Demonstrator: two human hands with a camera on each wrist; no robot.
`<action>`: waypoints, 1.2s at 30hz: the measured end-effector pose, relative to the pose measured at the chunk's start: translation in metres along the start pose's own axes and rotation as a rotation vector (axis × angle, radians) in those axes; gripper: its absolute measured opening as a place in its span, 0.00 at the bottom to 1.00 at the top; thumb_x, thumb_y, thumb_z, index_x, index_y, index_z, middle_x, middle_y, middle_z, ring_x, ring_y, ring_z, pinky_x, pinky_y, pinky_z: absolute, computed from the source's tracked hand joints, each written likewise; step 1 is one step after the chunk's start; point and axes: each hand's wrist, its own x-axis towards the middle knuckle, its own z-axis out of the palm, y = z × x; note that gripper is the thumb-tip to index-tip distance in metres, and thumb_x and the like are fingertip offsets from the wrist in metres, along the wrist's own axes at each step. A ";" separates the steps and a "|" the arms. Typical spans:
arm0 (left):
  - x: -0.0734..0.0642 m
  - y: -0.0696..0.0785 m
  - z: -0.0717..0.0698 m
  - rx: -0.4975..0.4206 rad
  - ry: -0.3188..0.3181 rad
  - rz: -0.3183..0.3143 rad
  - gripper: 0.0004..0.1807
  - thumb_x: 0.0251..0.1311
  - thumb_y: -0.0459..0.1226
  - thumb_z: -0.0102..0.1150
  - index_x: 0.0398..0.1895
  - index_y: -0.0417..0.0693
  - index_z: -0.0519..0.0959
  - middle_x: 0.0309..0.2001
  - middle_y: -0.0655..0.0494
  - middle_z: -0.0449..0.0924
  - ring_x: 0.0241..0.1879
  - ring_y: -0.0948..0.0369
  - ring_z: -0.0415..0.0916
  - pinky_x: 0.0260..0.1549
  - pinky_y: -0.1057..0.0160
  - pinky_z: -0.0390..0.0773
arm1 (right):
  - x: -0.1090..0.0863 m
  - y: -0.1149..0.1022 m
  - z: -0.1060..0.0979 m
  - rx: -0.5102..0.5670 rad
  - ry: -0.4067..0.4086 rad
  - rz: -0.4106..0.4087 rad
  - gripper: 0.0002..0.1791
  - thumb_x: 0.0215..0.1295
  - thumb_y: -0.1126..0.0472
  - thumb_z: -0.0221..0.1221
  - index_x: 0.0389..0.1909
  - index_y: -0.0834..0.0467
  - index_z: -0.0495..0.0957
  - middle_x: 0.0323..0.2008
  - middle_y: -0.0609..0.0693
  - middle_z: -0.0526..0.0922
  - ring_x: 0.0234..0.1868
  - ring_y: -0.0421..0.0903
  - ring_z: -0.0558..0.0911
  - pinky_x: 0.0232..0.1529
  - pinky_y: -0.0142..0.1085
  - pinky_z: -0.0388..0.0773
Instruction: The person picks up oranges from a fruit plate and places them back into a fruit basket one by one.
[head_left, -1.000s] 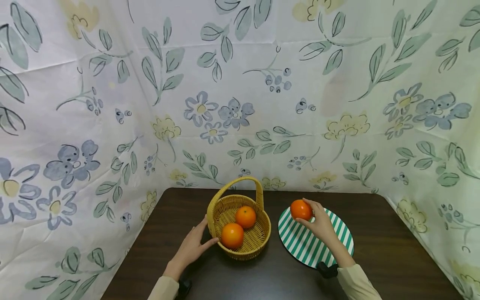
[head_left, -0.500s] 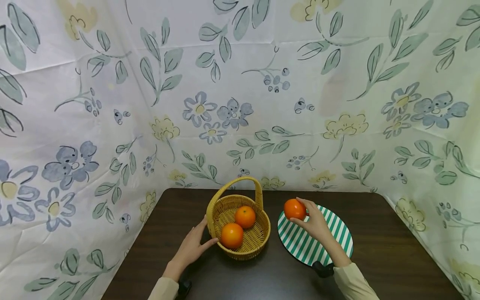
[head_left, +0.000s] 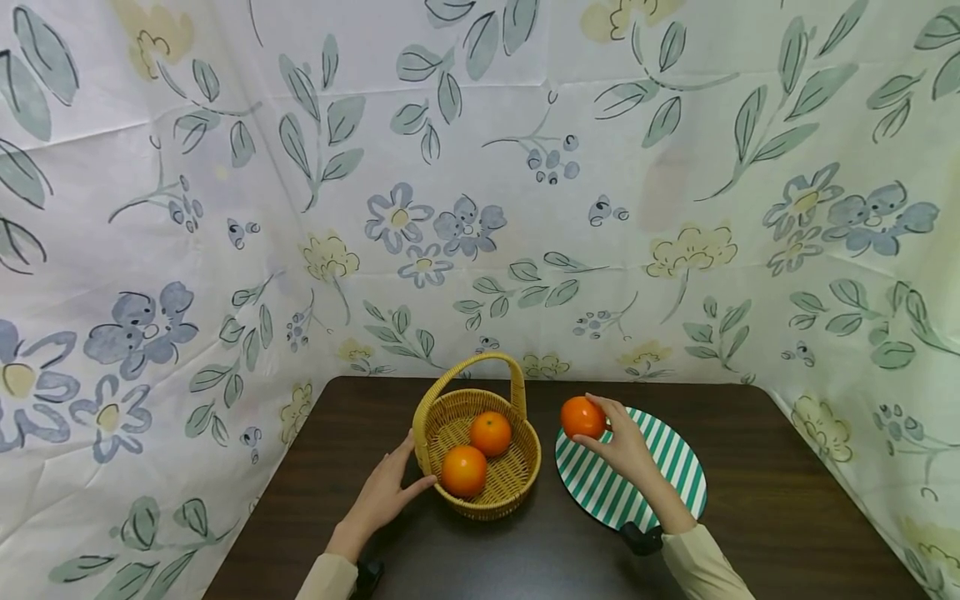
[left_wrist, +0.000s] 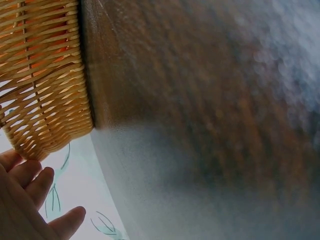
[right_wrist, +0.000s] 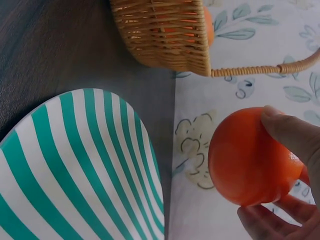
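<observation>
My right hand pinches a glossy, reddish orange between thumb and fingers, above the left part of a round green-and-white striped mat. In the right wrist view this orange is held clear of the mat. To the left stands a yellow woven basket with a tall arched handle. Two oranges lie inside it, one nearer and one farther back. My left hand touches the basket's left side, thumb out toward its near rim. In the left wrist view its fingers meet the wicker.
A dark brown wooden table carries everything. Floral cloth hangs behind the table and along its sides. A narrow strip of table separates the basket from the striped mat.
My right hand has carried its orange leftward, from over the mat's far part toward the basket. The left hand, the basket and its two oranges stay put.
</observation>
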 end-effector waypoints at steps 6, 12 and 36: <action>0.001 0.000 0.000 -0.001 -0.005 0.001 0.48 0.54 0.64 0.52 0.73 0.55 0.48 0.72 0.50 0.50 0.69 0.53 0.53 0.66 0.42 0.49 | 0.001 -0.003 0.000 -0.001 0.005 -0.014 0.40 0.47 0.52 0.71 0.62 0.56 0.68 0.56 0.59 0.70 0.51 0.57 0.75 0.43 0.50 0.79; 0.002 -0.001 0.001 -0.001 -0.004 0.004 0.48 0.54 0.63 0.52 0.73 0.55 0.48 0.72 0.51 0.49 0.69 0.53 0.53 0.66 0.41 0.49 | 0.001 -0.007 0.002 0.019 -0.004 -0.018 0.39 0.47 0.51 0.70 0.62 0.56 0.67 0.56 0.59 0.70 0.52 0.58 0.74 0.44 0.52 0.79; -0.001 -0.002 0.001 -0.008 -0.006 0.007 0.46 0.55 0.61 0.53 0.73 0.57 0.48 0.72 0.54 0.48 0.69 0.53 0.53 0.65 0.40 0.50 | -0.007 -0.035 0.020 0.076 -0.041 -0.069 0.39 0.46 0.51 0.70 0.62 0.53 0.68 0.56 0.53 0.71 0.52 0.52 0.76 0.44 0.45 0.80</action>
